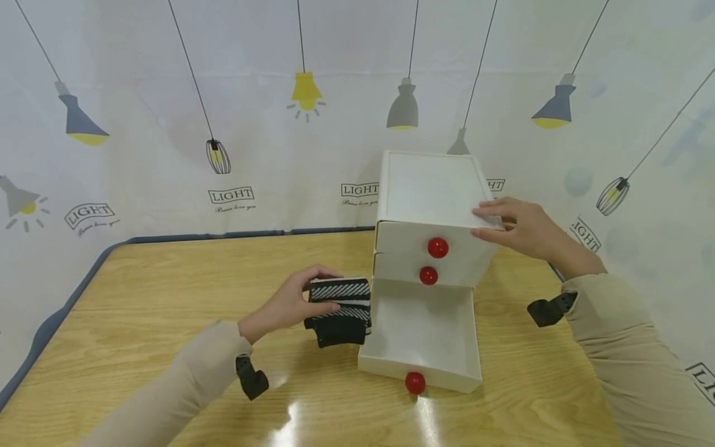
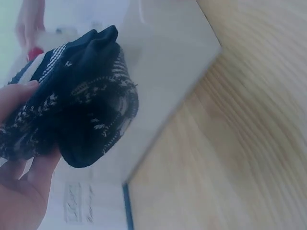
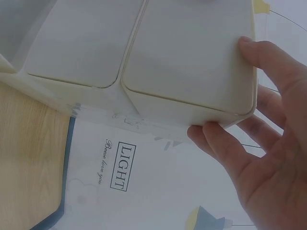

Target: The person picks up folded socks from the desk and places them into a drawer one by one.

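Observation:
My left hand [image 1: 296, 301] grips a folded bundle of black-and-white patterned socks [image 1: 339, 313], thumb on the near side and fingers behind. The socks are just left of the pulled-out bottom drawer [image 1: 421, 329] of a white drawer cabinet [image 1: 436, 189]. In the left wrist view, the socks [image 2: 91, 100] show their folds in front of the cabinet's pale surface. My right hand [image 1: 525, 226] holds the cabinet's upper front right corner. From the right wrist, the thumb [image 3: 271, 57] lies at the front edge and other fingers wrap the corner.
Two drawers above the open one are closed, with red round knobs [image 1: 438, 248] on their fronts. Another red knob [image 1: 415, 383] is on the bottom drawer's front. The wooden table [image 1: 184, 279] meets a lamp-printed backdrop [image 1: 251, 124] behind the cabinet.

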A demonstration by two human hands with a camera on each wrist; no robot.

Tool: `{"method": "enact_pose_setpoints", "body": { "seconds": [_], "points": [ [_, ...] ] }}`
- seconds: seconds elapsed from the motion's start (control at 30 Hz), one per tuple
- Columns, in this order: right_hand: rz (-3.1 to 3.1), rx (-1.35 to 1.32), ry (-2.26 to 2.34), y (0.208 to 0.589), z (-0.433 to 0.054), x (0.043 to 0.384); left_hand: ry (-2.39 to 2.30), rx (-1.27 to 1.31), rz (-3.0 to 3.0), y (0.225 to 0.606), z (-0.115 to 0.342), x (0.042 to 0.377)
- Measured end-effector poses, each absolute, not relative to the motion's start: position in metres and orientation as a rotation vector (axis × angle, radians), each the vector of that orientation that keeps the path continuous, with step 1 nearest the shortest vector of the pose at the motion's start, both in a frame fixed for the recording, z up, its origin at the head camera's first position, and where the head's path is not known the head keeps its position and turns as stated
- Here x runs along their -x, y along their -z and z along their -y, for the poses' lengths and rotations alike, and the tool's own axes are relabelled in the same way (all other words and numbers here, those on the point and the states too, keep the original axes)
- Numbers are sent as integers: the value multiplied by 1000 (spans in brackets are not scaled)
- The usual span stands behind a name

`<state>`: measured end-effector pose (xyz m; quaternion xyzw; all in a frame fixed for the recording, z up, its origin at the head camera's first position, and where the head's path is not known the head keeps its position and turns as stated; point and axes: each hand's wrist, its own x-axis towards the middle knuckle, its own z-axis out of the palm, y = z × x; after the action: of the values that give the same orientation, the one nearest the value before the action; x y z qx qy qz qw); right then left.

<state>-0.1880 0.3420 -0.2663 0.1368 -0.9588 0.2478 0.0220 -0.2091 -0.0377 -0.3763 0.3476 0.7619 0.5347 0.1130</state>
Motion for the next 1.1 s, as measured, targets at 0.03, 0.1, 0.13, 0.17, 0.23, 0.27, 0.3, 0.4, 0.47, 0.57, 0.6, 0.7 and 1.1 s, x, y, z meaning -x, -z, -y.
{"method": "enact_pose_setpoints", "body": {
  "seconds": [0.03,0.1,0.13,0.17,0.23,0.27,0.3,0.4,0.47,0.57,0.6,0.7,1.1],
  "points": [
    [2972,-431,-766,266,-342,188,-1570,-1042,-2227,374,34,207],
    [2969,-436,-764,266,-342,188,-1586,-1071,-2205,369,24,204],
    [2968,-438,-763,266,-342,188,-1592,-1075,-2195,367,19,202],
    [2966,-437,-760,266,-342,187,-1596,-1077,-2186,365,13,200],
    [2964,-437,-751,266,-342,187,-1598,-1090,-2165,364,2,197],
    [2961,-442,-745,266,-342,187,-1595,-1105,-2156,364,-4,195],
    [2964,-443,-741,266,-342,187,-1591,-1116,-2147,364,-9,194],
    [2970,-448,-721,266,-342,188,-1560,-1150,-2120,365,-25,190],
    [2977,-449,-719,266,-342,188,-1528,-1148,-2112,365,-34,188],
    [2979,-449,-718,265,-342,188,-1466,-1124,-2111,366,-47,186],
    [2979,-452,-716,265,-342,188,-1440,-1111,-2118,366,-51,185],
    [2970,-467,-707,266,-342,189,-1370,-1071,-2141,368,-62,183],
    [2965,-457,-732,266,-343,189,-1393,-819,-2170,372,-86,181]
  ]
}}
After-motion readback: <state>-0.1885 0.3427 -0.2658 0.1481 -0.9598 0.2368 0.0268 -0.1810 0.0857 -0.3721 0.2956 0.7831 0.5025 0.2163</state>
